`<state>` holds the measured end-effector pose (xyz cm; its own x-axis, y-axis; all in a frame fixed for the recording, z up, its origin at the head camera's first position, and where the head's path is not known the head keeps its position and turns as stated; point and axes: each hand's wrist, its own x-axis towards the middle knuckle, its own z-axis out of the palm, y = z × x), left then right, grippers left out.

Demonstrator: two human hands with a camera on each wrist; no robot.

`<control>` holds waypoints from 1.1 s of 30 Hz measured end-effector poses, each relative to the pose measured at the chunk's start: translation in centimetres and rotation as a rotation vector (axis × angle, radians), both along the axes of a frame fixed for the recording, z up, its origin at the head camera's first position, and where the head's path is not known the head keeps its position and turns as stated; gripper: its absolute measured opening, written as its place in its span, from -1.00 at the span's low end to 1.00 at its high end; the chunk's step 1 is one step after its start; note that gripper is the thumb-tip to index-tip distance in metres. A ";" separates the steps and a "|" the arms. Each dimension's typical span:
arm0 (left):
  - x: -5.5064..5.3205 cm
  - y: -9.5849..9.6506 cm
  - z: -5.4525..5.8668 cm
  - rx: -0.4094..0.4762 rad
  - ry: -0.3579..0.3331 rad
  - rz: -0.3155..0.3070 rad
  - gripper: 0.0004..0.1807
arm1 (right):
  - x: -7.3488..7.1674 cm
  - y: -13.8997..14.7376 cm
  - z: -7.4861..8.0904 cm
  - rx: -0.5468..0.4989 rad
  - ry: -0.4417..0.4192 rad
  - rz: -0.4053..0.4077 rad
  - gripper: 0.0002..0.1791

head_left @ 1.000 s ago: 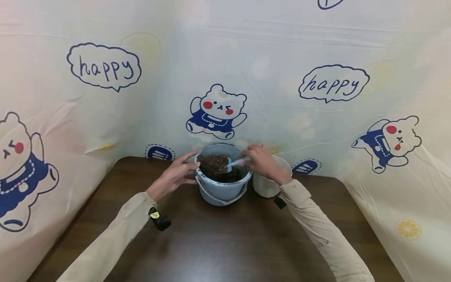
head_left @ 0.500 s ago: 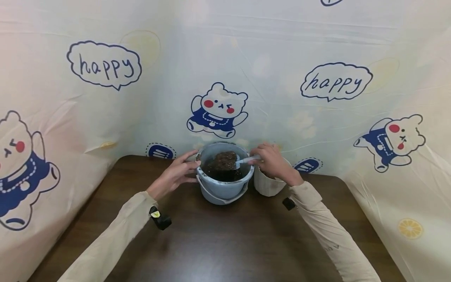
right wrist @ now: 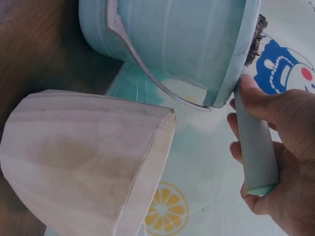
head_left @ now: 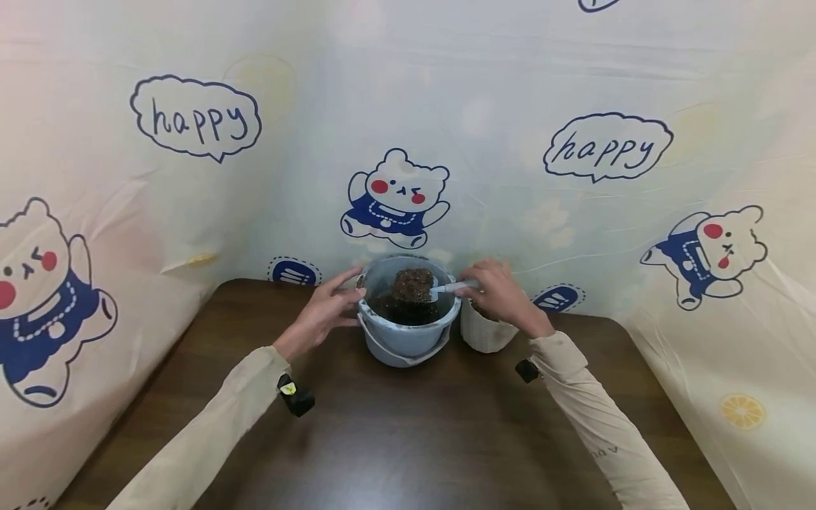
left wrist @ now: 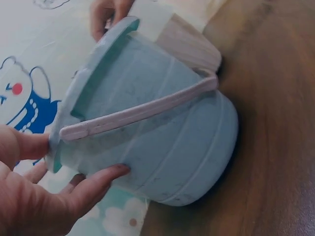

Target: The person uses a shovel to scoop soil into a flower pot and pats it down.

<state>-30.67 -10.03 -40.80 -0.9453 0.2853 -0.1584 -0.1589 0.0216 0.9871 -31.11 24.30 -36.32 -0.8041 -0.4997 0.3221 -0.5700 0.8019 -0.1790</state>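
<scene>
In the head view a light-blue bucket (head_left: 408, 343) with a handle hanging down its front stands at the table's far edge. My left hand (head_left: 325, 308) holds its left side, thumb at the rim and fingers spread against the outer wall. My right hand (head_left: 503, 294) grips the pale-blue handle of a small hand shovel (head_left: 454, 286). Its blade, inside the bucket's mouth, carries a heap of dark soil (head_left: 413, 285); more soil lies below. In the right wrist view the shovel handle (right wrist: 258, 152) lies between thumb and curled fingers, beside the bucket rim.
A white, ribbed pot (head_left: 486, 331) stands right of the bucket, under my right hand; some brown material shows inside. The brown wooden table (head_left: 382, 439) stretches toward me. A printed curtain (head_left: 497, 106) with cartoon bears closes off the back and sides.
The shovel with its soil has moved right and slightly up inside the bucket, my right hand moving right with it. My left hand stays at the bucket's left side.
</scene>
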 end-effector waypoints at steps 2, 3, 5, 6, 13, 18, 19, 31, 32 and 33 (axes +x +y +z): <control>0.3 0.1 -0.2 -0.004 0.034 0.056 -0.39 | -0.1 -0.1 -0.2 0.003 0.004 0.005 -0.77; 0.4 0.2 -0.3 -0.007 0.055 0.081 -0.45 | -0.1 -0.1 -0.3 0.000 0.002 0.007 -0.78; 0.6 0.3 -0.4 -0.012 0.080 0.122 -0.59 | -0.2 -0.2 -0.4 0.002 0.002 0.007 -0.79; 0.6 0.3 -0.4 -0.018 0.089 0.131 -0.64 | -0.1 -0.3 -0.4 0.001 0.001 0.008 -0.80; 0.2 -0.3 -0.2 -0.070 0.070 0.004 -0.48 | -0.2 -0.2 -0.6 0.001 -0.017 0.000 -0.80; -0.2 -0.3 0.0 -0.047 0.054 -0.018 -0.28 | -0.1 0.0 -0.5 -0.011 -0.008 0.009 -0.79; -0.2 -0.2 0.1 -0.040 0.048 -0.012 -0.25 | -0.1 0.0 -0.4 -0.015 -0.008 0.011 -0.79; -0.5 -0.3 0.0 -0.014 0.028 -0.049 -0.29 | -0.3 1.7 0.3 -0.085 0.019 0.036 -0.78; -0.6 -0.4 0.0 -0.007 0.028 -0.051 -0.29 | -0.4 1.9 0.5 -0.085 0.021 0.034 -0.77; -0.6 -0.4 -0.1 -0.001 0.028 -0.051 -0.28 | -0.4 2.2 0.5 -0.082 0.026 0.031 -0.76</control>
